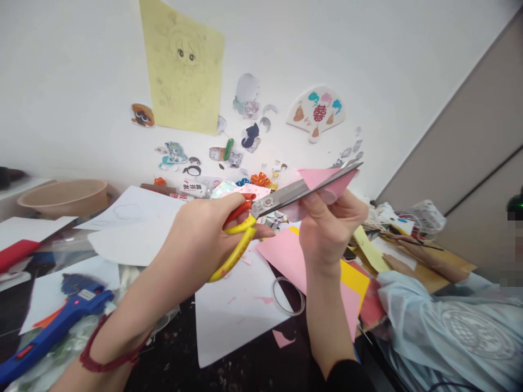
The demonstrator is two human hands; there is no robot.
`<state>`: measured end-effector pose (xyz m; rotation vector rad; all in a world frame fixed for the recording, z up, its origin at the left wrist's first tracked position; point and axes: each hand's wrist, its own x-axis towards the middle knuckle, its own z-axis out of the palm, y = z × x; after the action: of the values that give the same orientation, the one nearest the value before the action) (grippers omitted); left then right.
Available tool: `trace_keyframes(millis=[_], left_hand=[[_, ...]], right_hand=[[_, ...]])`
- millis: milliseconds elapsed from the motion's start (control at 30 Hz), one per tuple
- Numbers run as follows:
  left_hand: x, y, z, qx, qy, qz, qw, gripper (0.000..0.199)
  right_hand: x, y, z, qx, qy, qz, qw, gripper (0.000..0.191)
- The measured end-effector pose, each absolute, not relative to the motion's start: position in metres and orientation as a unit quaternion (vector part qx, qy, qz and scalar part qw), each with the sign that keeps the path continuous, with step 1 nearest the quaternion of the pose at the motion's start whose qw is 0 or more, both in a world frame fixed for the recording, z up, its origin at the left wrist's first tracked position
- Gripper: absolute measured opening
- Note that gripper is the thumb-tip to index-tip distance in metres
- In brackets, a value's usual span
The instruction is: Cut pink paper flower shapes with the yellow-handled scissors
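Observation:
My left hand (pixel 200 234) is closed round the handles of a pair of scissors (pixel 286 195) with yellow and red grips. Their long metal blades point right and lie across a folded piece of pink paper (pixel 321 178). Pinched between the thumb and fingers of my right hand (pixel 329 218), that paper is held up above the table. Beneath both hands lies a white sheet (pixel 232 321) with small pink scraps on it. A larger pink sheet (pixel 281 253) rests partly under my right wrist.
A blue glue gun (pixel 61 321) lies on the left, near white paper (pixel 134 228) and a beige basin (pixel 65 196). A tape ring (pixel 288 296) sits by my right forearm. At right, a co-worker's light blue sleeve (pixel 441 321) is close. Stickers and a yellow drawing (pixel 183 81) cover the wall.

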<state>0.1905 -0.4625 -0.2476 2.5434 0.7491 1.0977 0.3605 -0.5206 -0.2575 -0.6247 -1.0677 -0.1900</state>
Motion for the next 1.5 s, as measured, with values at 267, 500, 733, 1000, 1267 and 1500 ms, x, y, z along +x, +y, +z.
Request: trace_keyframes(millis=[267, 500, 733, 1000, 1267, 1500], left_hand=[[0.192, -0.456, -0.248, 0.861, 0.274, 0.363, 0.227, 0.049], [0.197, -0.433, -0.261, 0.785, 0.3, 0.466, 0.277, 0.051], [0.197, -0.437, -0.257, 0.721, 0.154, 0.538, 0.41, 0.04], [0.188, -0.445, -0.253, 0.732, 0.119, 0.474, 0.474, 0.04], [0.186, -0.448, -0.252, 0.73, 0.11, 0.506, 0.446, 0.035], [0.188, -0.447, -0.256, 0.725, 0.104, 0.556, 0.393, 0.036]], right_hand=[[0.364, -0.521, -0.256, -0.317, -0.513, -0.054, 0.796, 0.03], [0.367, -0.52, -0.257, -0.353, -0.572, 0.096, 0.734, 0.033], [0.362, -0.519, -0.262, -0.388, -0.63, 0.232, 0.631, 0.025], [0.362, -0.514, -0.266, -0.411, -0.643, 0.267, 0.589, 0.013], [0.364, -0.515, -0.266, -0.431, -0.654, 0.254, 0.567, 0.011], [0.364, -0.511, -0.266, -0.424, -0.647, 0.263, 0.577, 0.013]])
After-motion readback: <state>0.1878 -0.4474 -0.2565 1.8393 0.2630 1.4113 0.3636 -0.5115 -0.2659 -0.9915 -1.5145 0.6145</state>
